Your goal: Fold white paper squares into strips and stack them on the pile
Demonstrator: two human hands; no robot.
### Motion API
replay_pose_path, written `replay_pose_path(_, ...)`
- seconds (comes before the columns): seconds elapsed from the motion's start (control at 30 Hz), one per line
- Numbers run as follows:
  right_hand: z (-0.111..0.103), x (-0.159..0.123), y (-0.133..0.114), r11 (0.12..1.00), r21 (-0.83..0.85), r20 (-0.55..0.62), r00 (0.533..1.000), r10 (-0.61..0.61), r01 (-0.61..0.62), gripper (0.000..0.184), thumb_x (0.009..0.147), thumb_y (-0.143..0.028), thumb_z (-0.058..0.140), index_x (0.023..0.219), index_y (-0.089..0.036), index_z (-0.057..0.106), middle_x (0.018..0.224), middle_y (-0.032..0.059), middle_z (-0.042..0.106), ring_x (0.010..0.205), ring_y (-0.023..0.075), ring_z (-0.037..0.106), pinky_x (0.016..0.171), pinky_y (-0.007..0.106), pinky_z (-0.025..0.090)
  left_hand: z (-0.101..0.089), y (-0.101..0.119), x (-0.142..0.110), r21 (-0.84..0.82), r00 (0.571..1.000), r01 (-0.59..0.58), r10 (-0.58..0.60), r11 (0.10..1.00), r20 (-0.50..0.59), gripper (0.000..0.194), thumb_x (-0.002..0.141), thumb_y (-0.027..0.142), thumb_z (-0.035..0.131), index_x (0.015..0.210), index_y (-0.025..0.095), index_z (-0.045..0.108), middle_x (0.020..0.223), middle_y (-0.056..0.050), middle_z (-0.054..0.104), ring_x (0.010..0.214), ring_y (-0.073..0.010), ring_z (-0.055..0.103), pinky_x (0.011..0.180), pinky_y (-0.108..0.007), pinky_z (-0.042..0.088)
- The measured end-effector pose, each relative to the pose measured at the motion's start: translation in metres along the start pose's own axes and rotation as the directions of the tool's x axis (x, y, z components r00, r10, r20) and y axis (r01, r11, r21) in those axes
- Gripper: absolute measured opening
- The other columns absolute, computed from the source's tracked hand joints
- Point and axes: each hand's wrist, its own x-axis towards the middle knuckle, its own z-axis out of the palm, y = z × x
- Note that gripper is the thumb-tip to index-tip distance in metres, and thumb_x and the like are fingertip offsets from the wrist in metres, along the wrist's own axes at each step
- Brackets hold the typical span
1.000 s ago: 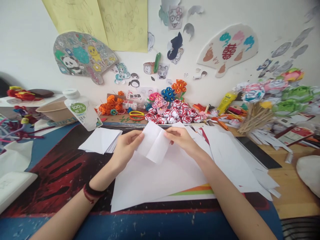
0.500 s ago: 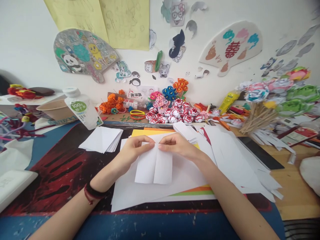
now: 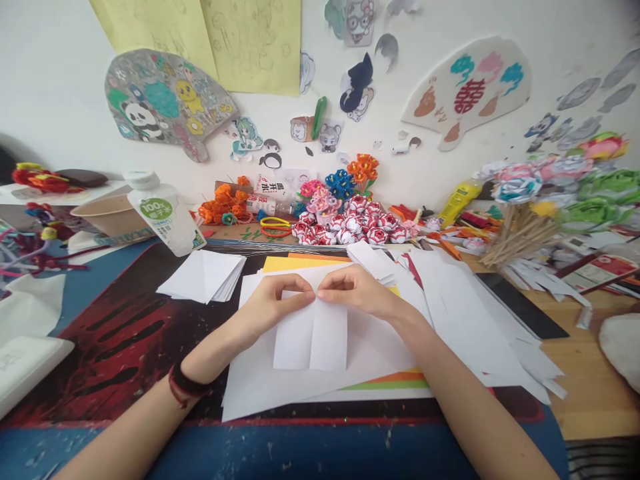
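A small creased sheet of white paper hangs from my fingertips, a straight fold line running down its middle. My left hand pinches its upper edge just left of the crease. Close beside it, my right hand grips the same edge between thumb and finger, the two thumbs almost touching. The top of the sheet is partly covered by my fingers. Beneath it lies a larger white sheet, stacked over yellow, orange and green paper. To the left sits a pile of small white papers.
A white bottle stands at the back left next to a brown paper bowl. Red-and-white paper flowers line the back. Loose white sheets spread on the right, near a bunch of wooden sticks.
Both hands came together at the crease and lowered the small paper, turning it from tilted to nearly straight. Over the last half second the hands have barely moved.
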Motion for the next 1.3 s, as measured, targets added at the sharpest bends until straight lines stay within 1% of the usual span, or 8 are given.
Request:
replay_pose_path(0.3, 0.002, 0.001, 0.002, 1.0, 0.006, 0.03, 1.0, -0.001, 0.001, 0.022, 0.081, -0.036, 0.066, 0.085, -0.014, 0.07, 0.084, 0.0045, 0.068, 0.076, 0.0151, 0.06, 0.071, 0.026, 0.046, 0.001, -0.003, 0.0, 0.075, 0.998, -0.06, 0.058, 0.995, 0.022, 0.022, 0.08, 0.036, 0.061, 0.077, 0.015, 0.067, 0.077, -0.004, 0.065, 0.067, -0.0148, 0.055, 0.054, -0.022, 0.038)
replay_pose_path(0.43, 0.005, 0.002, 0.003, 0.999, 0.026, -0.003, 0.999, -0.041, 0.041, 0.02, 0.081, -0.034, 0.066, 0.083, -0.015, 0.069, 0.083, 0.0038, 0.066, 0.076, 0.0142, 0.059, 0.068, 0.025, 0.045, 0.004, -0.002, -0.002, 0.105, 0.994, -0.105, 0.109, 0.989, -0.032, 0.021, 0.082, 0.035, 0.059, 0.076, 0.015, 0.065, 0.078, -0.004, 0.066, 0.068, -0.0154, 0.057, 0.055, -0.023, 0.04)
replay_pose_path(0.57, 0.008, 0.003, 0.004, 0.995, 0.076, -0.058, 0.996, -0.064, 0.068, 0.021, 0.08, -0.036, 0.067, 0.079, -0.015, 0.068, 0.079, 0.0029, 0.064, 0.072, 0.0136, 0.058, 0.065, 0.024, 0.044, 0.006, -0.003, -0.003, 0.144, 0.977, -0.167, 0.183, 0.975, -0.108, 0.019, 0.083, 0.033, 0.059, 0.077, 0.016, 0.065, 0.083, -0.005, 0.069, 0.074, -0.0171, 0.06, 0.062, -0.025, 0.044)
replay_pose_path(0.77, 0.01, 0.003, 0.005, 0.989, 0.126, -0.104, 0.992, -0.067, 0.08, 0.021, 0.078, -0.036, 0.069, 0.078, -0.015, 0.068, 0.075, 0.002, 0.063, 0.068, 0.0131, 0.057, 0.063, 0.024, 0.043, 0.006, -0.004, -0.003, 0.166, 0.96, -0.228, 0.25, 0.959, -0.126, 0.019, 0.085, 0.032, 0.058, 0.077, 0.016, 0.065, 0.083, -0.005, 0.069, 0.079, -0.018, 0.061, 0.072, -0.028, 0.046)
replay_pose_path(0.93, 0.008, 0.002, 0.005, 0.991, 0.112, -0.125, 0.99, -0.058, 0.072, 0.021, 0.079, -0.036, 0.069, 0.08, -0.016, 0.069, 0.078, 0.0026, 0.065, 0.071, 0.0136, 0.059, 0.065, 0.025, 0.044, 0.004, -0.007, -0.001, 0.131, 0.964, -0.214, 0.231, 0.968, -0.132, 0.022, 0.085, 0.036, 0.06, 0.079, 0.016, 0.067, 0.085, -0.006, 0.069, 0.079, -0.0179, 0.061, 0.067, -0.026, 0.045)
replay_pose_path(1.1, -0.001, 0.001, 0.005, 0.996, 0.091, -0.192, 0.981, -0.005, 0.023, 0.026, 0.077, -0.041, 0.07, 0.084, -0.017, 0.07, 0.086, 0.0046, 0.069, 0.077, 0.0159, 0.062, 0.068, 0.026, 0.046, -0.002, -0.018, 0.005, 0.137, 0.969, -0.13, 0.155, 0.982, -0.191, 0.029, 0.082, 0.044, 0.062, 0.084, 0.016, 0.068, 0.078, -0.004, 0.067, 0.064, -0.0144, 0.055, 0.053, -0.024, 0.039)
replay_pose_path(1.2, -0.007, 0.003, 0.012, 0.997, 0.07, -0.198, 0.98, 0.036, -0.022, 0.031, 0.072, -0.043, 0.074, 0.087, -0.016, 0.072, 0.089, 0.006, 0.07, 0.079, 0.0171, 0.063, 0.07, 0.027, 0.047, -0.004, -0.024, 0.007, 0.068, 0.969, -0.087, 0.1, 0.994, -0.227, 0.031, 0.08, 0.046, 0.064, 0.083, 0.016, 0.069, 0.076, -0.004, 0.067, 0.062, -0.0143, 0.056, 0.051, -0.023, 0.04)
replay_pose_path(1.3, -0.011, 0.006, 0.022, 0.992, 0.072, -0.183, 0.976, 0.115, -0.103, 0.036, 0.068, -0.045, 0.076, 0.085, -0.014, 0.072, 0.086, 0.0071, 0.071, 0.076, 0.018, 0.063, 0.069, 0.028, 0.046, -0.003, -0.033, 0.011, -0.031, 0.974, -0.034, 0.026, 0.999, -0.224, 0.032, 0.077, 0.046, 0.067, 0.083, 0.015, 0.07, 0.075, -0.004, 0.069, 0.061, -0.0151, 0.059, 0.051, -0.024, 0.041)
